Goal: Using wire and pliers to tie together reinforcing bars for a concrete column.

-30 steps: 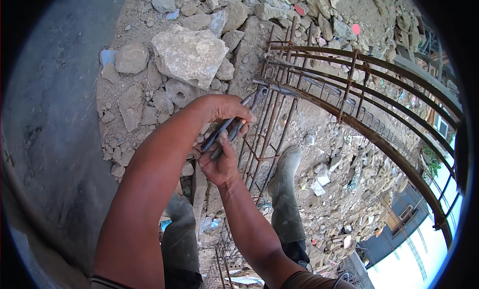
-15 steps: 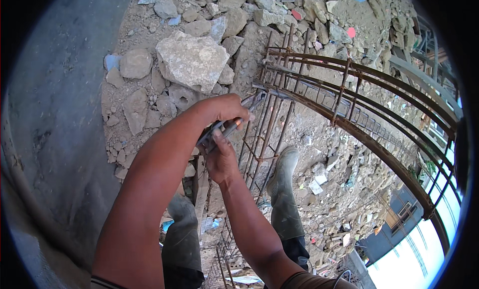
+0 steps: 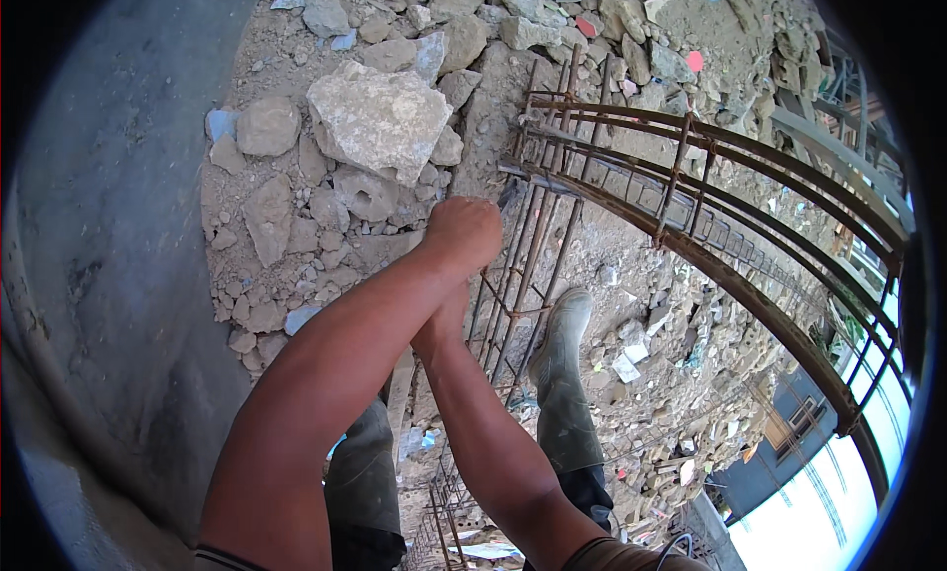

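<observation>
My left hand (image 3: 464,234) is curled into a fist beside the corner of a rusty rebar cage (image 3: 582,188). It closes around a metal plier-like tool (image 3: 511,190), of which only the dark tip shows past the knuckles, close to the cage's end. My right hand (image 3: 450,313) lies beneath the left wrist. Its fingers are hidden there, so what they hold does not show. The forearms cross just behind the hands.
Rubble and a large pale stone (image 3: 380,120) lie beyond my hands. Rebar bars curve away to the right. My rubber boots (image 3: 564,374) stand on broken ground between stones and wire. A smooth grey concrete surface (image 3: 118,226) runs along the left.
My left hand has rolled over and come down across the right one, hiding the tool's handles and the right fingers, which showed before. The left forearm has swung lower and to the right.
</observation>
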Demonstrator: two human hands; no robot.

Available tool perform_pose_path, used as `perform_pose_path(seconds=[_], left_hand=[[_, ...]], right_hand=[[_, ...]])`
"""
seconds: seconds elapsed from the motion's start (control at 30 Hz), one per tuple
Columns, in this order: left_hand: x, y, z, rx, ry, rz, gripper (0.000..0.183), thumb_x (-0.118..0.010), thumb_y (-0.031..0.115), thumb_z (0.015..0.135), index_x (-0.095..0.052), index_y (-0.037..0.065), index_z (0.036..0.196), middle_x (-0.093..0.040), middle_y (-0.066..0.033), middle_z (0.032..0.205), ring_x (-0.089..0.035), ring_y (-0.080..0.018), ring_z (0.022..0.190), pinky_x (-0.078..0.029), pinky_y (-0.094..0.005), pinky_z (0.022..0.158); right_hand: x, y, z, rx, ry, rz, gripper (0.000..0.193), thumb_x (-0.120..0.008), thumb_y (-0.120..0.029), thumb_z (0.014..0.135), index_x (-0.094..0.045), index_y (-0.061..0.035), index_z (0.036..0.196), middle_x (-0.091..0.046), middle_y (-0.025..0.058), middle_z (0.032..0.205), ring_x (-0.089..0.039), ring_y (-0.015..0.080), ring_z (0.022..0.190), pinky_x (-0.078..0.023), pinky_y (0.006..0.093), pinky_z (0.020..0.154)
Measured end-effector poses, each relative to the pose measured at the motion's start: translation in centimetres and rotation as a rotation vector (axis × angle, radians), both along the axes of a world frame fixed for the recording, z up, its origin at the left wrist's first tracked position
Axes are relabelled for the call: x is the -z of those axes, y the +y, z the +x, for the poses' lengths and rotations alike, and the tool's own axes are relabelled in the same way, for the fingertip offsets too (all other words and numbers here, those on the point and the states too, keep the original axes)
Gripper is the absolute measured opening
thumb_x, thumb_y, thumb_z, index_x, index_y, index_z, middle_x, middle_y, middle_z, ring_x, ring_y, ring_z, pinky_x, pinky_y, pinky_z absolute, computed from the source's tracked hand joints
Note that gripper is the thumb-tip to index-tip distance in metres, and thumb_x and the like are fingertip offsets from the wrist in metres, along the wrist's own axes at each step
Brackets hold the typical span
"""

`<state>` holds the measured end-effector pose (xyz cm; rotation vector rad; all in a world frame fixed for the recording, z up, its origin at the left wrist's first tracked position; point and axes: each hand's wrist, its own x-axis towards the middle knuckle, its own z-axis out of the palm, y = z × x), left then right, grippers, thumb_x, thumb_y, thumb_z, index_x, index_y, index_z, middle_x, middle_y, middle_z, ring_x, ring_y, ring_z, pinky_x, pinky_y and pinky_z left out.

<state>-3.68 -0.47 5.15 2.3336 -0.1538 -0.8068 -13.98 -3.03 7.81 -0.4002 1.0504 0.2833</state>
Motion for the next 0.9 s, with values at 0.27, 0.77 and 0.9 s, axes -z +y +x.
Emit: perform_pose_path(seconds=[0.27,0.77,0.9], left_hand=[[1.4,3.8,2.4,-0.24,1.103,-1.05,0.046,-0.076,0.044,0.079,-0.071,0.0,0.092,-0.072,-0.0126,0.089,-0.068,-0.0201,0.076,-0.053,-0.0333,0.065],[3.6,2.6,0.7,-0.351,0.858,-0.751,0.048,-0.075,0.043,0.083,-0.067,-0.001,0.101,-0.07,-0.0125,0.088,-0.068,-0.0221,0.08,-0.053,-0.0353,0.074],[-1.4,-0.1,-2.3,-0.573,0.342,-0.431,0.046,-0.066,0.042,0.09,-0.065,0.0,0.106,-0.071,-0.0164,0.094,-0.068,-0.0247,0.091,-0.051,-0.0363,0.081]], right_hand=[[-1.6,-3.0,1.8,-0.184,-0.129,0.276,0.02,-0.062,-0.028,0.094,-0.056,-0.0114,0.104,-0.057,0.0012,0.074,-0.056,0.0171,0.066,-0.049,0.0393,0.069],[-1.1,-4.8,-0.1,-0.344,-0.031,0.166,0.017,-0.059,-0.016,0.087,-0.052,-0.0037,0.096,-0.059,0.0096,0.084,-0.058,0.0259,0.072,-0.045,0.0429,0.065],[-1.4,-6.6,-1.1,-1.186,0.02,-1.339,0.022,-0.054,-0.015,0.088,-0.046,-0.0028,0.105,-0.053,0.0084,0.081,-0.051,0.0189,0.069,-0.041,0.0381,0.059]])
